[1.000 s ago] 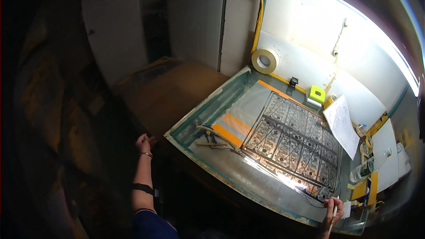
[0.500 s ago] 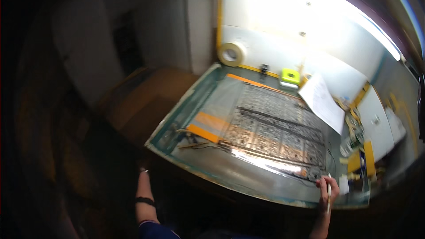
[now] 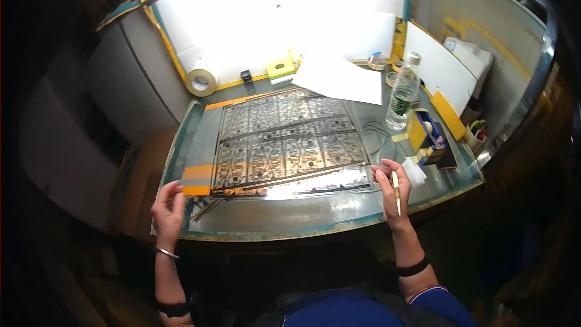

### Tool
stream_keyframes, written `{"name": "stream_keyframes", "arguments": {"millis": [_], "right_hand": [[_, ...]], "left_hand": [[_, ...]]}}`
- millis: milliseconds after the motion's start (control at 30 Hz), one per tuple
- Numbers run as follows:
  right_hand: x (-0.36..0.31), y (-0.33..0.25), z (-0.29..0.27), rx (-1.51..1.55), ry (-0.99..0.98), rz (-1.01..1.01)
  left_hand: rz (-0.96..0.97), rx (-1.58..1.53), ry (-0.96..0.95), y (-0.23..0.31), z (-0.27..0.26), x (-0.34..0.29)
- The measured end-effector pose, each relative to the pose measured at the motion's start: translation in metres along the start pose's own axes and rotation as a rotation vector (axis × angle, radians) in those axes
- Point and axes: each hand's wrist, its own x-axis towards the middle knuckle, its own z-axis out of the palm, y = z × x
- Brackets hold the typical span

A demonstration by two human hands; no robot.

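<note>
My left hand (image 3: 167, 212) has come in from the dark off the table (image 3: 284, 218) to its left front corner; my right hand (image 3: 389, 192) still has the slim pale tool (image 3: 397, 194).

Left: fingers loosely curled, thumb apart, nothing I can make out in them, near the orange band (image 3: 197, 173). Right: tool gripped between fingers, thumb and index tips near the patterned film's (image 3: 290, 139) right front corner; contact, can't tell. Film lies flat mid-table, dark grid, glare along its front edge. White paper sheet (image 3: 339, 79) behind it, back right. Clear bottle (image 3: 400, 103) upright to the right, tape dispenser (image 3: 426, 138) just beside it. Big tape roll (image 3: 200, 82) at back left.
</note>
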Motion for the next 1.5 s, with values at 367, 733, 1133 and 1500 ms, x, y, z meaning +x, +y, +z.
{"name": "stream_keyframes", "arguments": {"millis": [367,733,1133,1500], "right_hand": [[0.000,0.007,-0.003,0.151,0.025,-0.047],[0.000,0.004,-0.010,0.181,0.001,-0.045],[0.001,-0.001,-0.009,0.181,0.013,-0.038],[0.001,0.001,-0.005,0.171,0.000,-0.029]], "left_hand": [[0.514,0.639,-0.853,0.080,0.157,0.057],[0.556,0.552,-0.675,0.061,0.169,0.053],[0.714,0.372,0.025,0.063,0.075,0.022],[0.378,0.208,-0.253,0.008,0.086,-0.090]]}}
